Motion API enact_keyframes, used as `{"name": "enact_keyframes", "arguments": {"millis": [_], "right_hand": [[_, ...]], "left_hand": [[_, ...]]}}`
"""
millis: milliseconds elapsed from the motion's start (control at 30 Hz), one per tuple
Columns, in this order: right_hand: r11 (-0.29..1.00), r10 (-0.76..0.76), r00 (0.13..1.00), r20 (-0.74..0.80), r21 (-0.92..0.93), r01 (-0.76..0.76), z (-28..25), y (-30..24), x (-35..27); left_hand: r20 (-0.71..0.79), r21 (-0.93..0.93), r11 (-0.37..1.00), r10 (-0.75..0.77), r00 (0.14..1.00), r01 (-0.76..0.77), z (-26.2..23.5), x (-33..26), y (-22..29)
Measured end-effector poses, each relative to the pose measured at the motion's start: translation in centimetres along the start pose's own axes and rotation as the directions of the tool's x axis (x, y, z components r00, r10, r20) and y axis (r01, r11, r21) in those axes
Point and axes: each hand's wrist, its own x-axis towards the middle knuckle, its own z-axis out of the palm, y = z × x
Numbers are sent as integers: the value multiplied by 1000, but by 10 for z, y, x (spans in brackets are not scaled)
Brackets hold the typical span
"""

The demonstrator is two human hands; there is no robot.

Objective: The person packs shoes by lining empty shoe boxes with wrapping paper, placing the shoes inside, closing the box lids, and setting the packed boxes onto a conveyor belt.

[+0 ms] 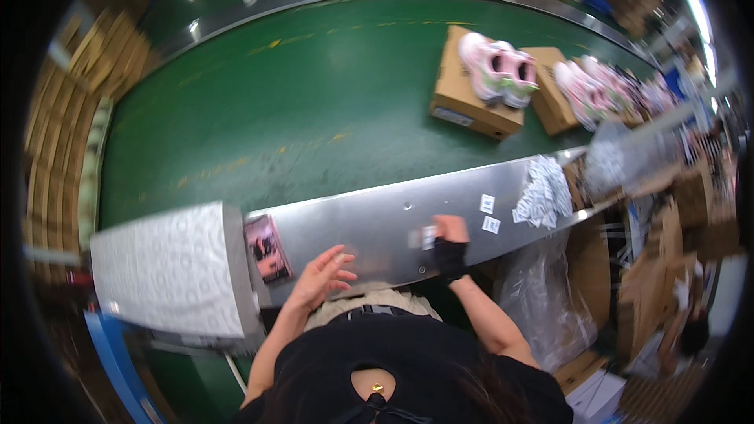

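Note:
My right hand (450,247), in a black fingerless glove, is above the steel ledge (369,212) with its fingers closed. A small white printed packet (428,237) shows at its fingertips, blurred by motion. My left hand (322,273) is bare and hovers over the ledge's near edge, fingers spread, holding nothing. Two more small white packets (488,214) lie flat on the ledge to the right of my right hand. Farther right is a loose pile of white packets (544,192).
Beyond the ledge runs a green conveyor belt (275,102). On it, pink-and-white sneakers (499,69) rest on a brown shoebox (475,102), with more boxes and shoes behind. A pink-screened phone (268,249) and patterned white paper (169,271) lie left. Clear plastic (546,298) hangs right.

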Motion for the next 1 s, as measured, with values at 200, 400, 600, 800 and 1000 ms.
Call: {"name": "enact_keyframes", "arguments": {"millis": [200,400,600,800,1000], "right_hand": [[960,-19,985,173,279,-30,69,-76,-23],[950,86,976,201,279,-141,52,-86,-24],[921,126,927,353,307,-242,42,-68,-13],[979,-201,977,-71,-37,199,18,32,108],[715,-83,996,-14,-697,50,-65,86,271]], "left_hand": [[189,103,993,40,981,-61,19,37,0],[185,173,985,-41,982,9,15,57,-3],[60,120,993,-4,998,-4,6,61,-1],[-264,-46,995,76,962,-92,-7,51,-11],[-448,-171,973,66,891,-158,33,43,-27]]}}
